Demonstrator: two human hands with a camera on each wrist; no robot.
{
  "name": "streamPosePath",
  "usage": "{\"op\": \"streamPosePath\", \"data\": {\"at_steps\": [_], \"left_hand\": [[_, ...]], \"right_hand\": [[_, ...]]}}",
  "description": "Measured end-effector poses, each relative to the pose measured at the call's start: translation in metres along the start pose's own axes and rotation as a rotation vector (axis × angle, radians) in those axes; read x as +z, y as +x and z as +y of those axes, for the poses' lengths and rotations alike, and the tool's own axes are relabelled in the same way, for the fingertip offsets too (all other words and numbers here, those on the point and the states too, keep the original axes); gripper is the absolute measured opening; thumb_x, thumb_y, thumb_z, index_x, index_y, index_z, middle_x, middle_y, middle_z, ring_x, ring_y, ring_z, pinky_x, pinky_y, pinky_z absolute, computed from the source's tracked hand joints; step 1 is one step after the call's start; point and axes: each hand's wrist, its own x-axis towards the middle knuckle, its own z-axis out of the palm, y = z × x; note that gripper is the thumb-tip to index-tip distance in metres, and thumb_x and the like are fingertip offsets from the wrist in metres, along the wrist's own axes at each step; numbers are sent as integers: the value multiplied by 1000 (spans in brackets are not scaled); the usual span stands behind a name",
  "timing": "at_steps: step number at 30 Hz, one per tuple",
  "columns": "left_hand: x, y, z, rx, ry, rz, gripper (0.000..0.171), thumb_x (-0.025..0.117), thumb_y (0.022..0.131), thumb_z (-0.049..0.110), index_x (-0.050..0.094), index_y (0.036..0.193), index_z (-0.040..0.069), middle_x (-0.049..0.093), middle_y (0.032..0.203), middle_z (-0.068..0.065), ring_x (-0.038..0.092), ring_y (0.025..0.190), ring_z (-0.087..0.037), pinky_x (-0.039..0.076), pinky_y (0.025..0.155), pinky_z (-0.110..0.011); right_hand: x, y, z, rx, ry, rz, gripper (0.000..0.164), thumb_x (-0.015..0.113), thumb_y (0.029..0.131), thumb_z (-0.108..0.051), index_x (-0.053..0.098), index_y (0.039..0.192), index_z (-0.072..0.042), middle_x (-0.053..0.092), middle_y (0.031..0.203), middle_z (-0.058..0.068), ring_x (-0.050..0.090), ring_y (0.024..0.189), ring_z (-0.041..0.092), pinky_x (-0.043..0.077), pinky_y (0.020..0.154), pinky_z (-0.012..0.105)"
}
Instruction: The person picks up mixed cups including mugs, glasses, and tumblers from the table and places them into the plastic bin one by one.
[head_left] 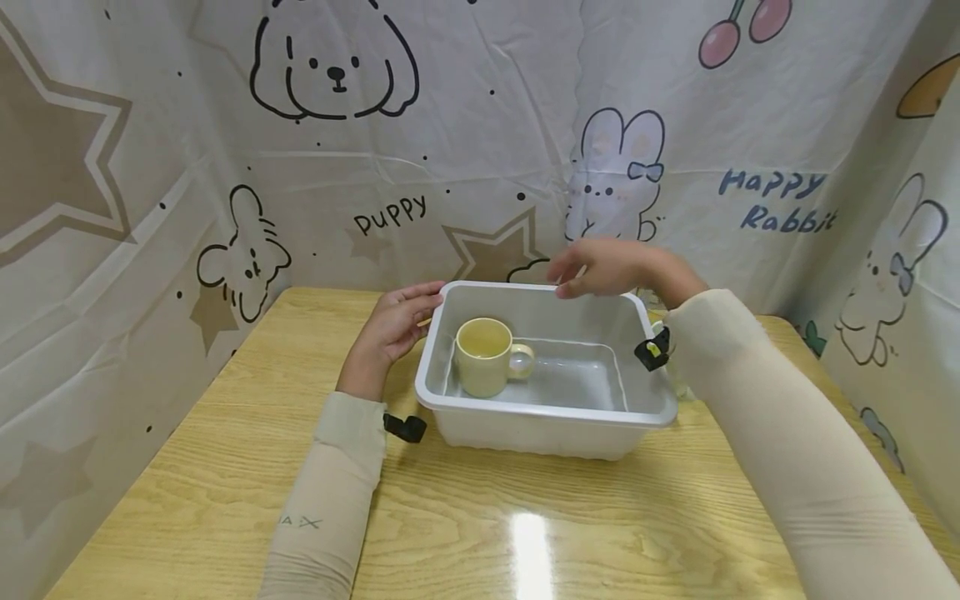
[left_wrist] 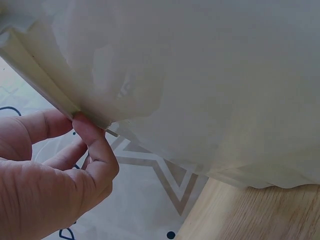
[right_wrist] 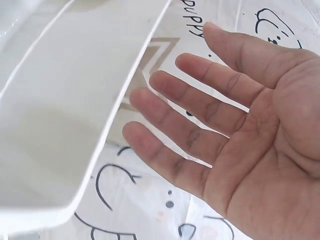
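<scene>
One mug [head_left: 483, 367] stands upright inside the bin [head_left: 540, 433]; the left hand [head_left: 397, 321] pinches its rim [head_left: 547, 411], presumably to steady it, while the right hand [head_left: 607, 267], fingers [right_wrist: 170, 120] apart, hovers empty near the far side.

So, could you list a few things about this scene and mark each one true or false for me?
1. A yellow mug stands upright inside a pale tub. True.
2. The mug's handle points toward the left edge of the head view. False: the handle points toward the right.
3. The person's left grip touches the tub's rim. True.
4. The person's right grip is holding the mug. False: the right grip holds nothing, and its fingers are extended.
5. The tabletop has a light wood grain. True.
</scene>
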Motion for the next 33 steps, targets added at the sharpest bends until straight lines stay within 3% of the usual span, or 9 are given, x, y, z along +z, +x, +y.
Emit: {"op": "streamPosePath", "data": {"at_steps": [15, 23, 29, 33], "left_hand": [[0, 0, 0, 9, 3, -5, 41, 62, 101, 4, 57, 141, -2, 66, 118, -6, 64, 98, -16, 59, 81, -27], [-1, 1, -2, -8, 0, 1, 41, 63, 101, 4, 57, 141, -1, 65, 123, -8, 64, 103, -18, 58, 87, -30], [-1, 1, -2, 0, -5, -1, 41, 62, 101, 3, 57, 141, -2, 66, 118, -6, 65, 99, -16, 59, 82, -28], [0, 2, -2, 1, -11, -5, 41, 62, 101, 3, 56, 141, -3, 67, 115, -5, 65, 98, -16, 59, 81, -28]], "right_hand": [[-4, -42, 25, 87, -26, 85, 35, 66, 100, -16, 64, 132, 0, 69, 123, 17, 65, 113, 35, 55, 94, 53], [4, -74, 51, 109, 10, 136, 34, 67, 100, -15, 65, 130, 1, 69, 121, 16, 67, 107, 33, 59, 87, 49], [10, -100, 69, 127, 35, 169, 37, 66, 101, -18, 63, 132, 2, 69, 121, 17, 66, 110, 39, 56, 90, 55], [14, -117, 80, 121, 24, 186, 37, 67, 101, -18, 63, 133, 1, 71, 118, 14, 67, 108, 36, 57, 88, 54]]}}
